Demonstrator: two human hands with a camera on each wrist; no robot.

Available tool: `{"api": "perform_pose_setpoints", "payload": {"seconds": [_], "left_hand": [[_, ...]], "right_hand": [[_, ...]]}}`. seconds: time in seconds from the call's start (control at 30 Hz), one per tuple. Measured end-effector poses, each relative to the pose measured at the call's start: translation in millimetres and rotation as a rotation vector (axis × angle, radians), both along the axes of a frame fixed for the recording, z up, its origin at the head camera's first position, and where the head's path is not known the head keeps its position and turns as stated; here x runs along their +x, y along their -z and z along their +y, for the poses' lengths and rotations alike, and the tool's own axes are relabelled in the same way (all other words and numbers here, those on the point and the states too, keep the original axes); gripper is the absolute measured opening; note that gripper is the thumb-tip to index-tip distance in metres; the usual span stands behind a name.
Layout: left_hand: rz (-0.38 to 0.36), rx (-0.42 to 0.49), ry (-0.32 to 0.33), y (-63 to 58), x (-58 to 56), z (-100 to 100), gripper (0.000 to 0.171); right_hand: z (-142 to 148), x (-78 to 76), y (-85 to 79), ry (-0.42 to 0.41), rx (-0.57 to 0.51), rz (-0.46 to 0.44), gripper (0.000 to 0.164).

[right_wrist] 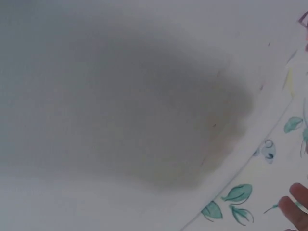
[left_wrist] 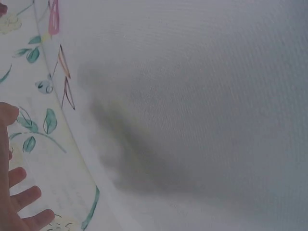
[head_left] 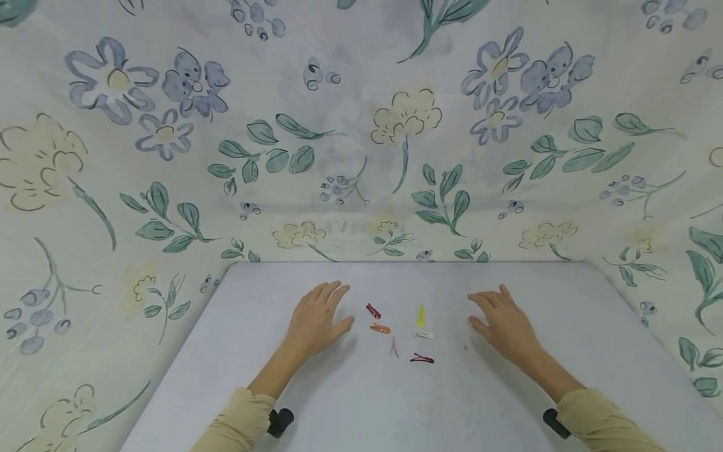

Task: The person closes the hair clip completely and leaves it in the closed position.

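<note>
Left hand [head_left: 316, 321]: fingers apart, holding nothing.
Red snap clip [head_left: 373, 311], orange snap clip [head_left: 380, 328], pink snap clip [head_left: 396, 350]: on the counter [head_left: 344, 402], probably light, slippery.
Yellow snap clip [head_left: 420, 317], dark-red snap clip [head_left: 422, 360], white snap clip [head_left: 424, 335]: rightward, likely stiff; pinch broad ends.
Right hand [head_left: 504, 326]: thumb and fingers apart, empty.

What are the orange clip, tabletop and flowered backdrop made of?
Orange clip: perhaps coated metal, glossy, judging by its small pale glints.
Tabletop: possibly laminate or a thin cover, mostly matt, with fine texture in the left wrist view.
Backdrop: likely printed cloth or plastic sheet; faint ripples show, but not which.
</note>
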State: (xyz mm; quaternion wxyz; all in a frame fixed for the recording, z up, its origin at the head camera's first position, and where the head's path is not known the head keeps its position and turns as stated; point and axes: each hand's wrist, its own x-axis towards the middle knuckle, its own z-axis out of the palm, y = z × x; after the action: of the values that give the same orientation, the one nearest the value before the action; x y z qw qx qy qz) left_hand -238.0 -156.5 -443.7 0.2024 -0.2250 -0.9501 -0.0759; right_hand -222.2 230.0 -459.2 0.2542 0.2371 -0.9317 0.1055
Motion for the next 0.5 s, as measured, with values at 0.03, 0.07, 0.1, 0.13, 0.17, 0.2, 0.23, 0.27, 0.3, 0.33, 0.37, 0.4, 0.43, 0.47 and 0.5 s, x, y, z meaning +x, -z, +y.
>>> {"api": "perform_pose_setpoints", "payload": {"seconds": [0.03, 0.07, 0.1, 0.13, 0.17, 0.2, 0.23, 0.27, 0.3, 0.33, 0.37, 0.4, 0.43, 0.47, 0.5], "left_hand": [[-0.001, 0.002, 0.007, 0.5, 0.4, 1, 0.059], [0.000, 0.005, 0.014, 0.9, 0.9, 3, 0.059], [-0.001, 0.006, 0.019, 1.4, 1.5, 4, 0.059], [0.000, 0.010, 0.025, 1.9, 1.8, 6, 0.059], [-0.001, 0.013, 0.032, 2.6, 1.9, 8, 0.059], [-0.002, 0.014, 0.038, 3.2, 2.0, 9, 0.059], [-0.005, 0.015, 0.044, 3.8, 2.0, 11, 0.060], [-0.009, 0.019, 0.050, 4.4, 2.1, 13, 0.060], [-0.015, 0.022, 0.056, 4.7, 2.2, 16, 0.060], [-0.019, 0.029, 0.065, 4.9, 2.3, 18, 0.060], [-0.024, 0.035, 0.073, 5.2, 2.5, 21, 0.059], [-0.025, 0.034, 0.079, 5.7, 2.6, 23, 0.059], [-0.029, 0.036, 0.083, 5.9, 2.8, 25, 0.059], [-0.029, 0.039, 0.090, 6.2, 3.0, 28, 0.058], [-0.029, 0.038, 0.095, 6.5, 3.2, 30, 0.058]], "right_hand": [[-2, 0.8, 0.3, 0.006, -0.010, -0.017, 0.047], [-4, 1.7, 0.8, 0.013, -0.019, -0.037, 0.047], [-7, 2.5, 1.4, 0.020, -0.024, -0.056, 0.046], [-9, 3.4, 2.0, 0.026, -0.028, -0.074, 0.046], [-11, 4.2, 2.5, 0.033, -0.030, -0.088, 0.045], [-13, 5.1, 3.3, 0.040, -0.032, -0.100, 0.045], [-15, 5.8, 4.0, 0.042, -0.033, -0.107, 0.045], [-17, 6.3, 4.9, 0.043, -0.033, -0.113, 0.045], [-19, 6.8, 5.9, 0.044, -0.031, -0.116, 0.045], [-21, 7.3, 7.0, 0.043, -0.032, -0.118, 0.045], [-23, 7.6, 8.1, 0.042, -0.032, -0.120, 0.045], [-24, 7.9, 9.1, 0.040, -0.033, -0.123, 0.045], [-26, 8.2, 10.0, 0.037, -0.033, -0.126, 0.045], [-28, 8.3, 11.0, 0.036, -0.030, -0.129, 0.045], [-29, 8.6, 11.8, 0.034, -0.032, -0.133, 0.044]]}}
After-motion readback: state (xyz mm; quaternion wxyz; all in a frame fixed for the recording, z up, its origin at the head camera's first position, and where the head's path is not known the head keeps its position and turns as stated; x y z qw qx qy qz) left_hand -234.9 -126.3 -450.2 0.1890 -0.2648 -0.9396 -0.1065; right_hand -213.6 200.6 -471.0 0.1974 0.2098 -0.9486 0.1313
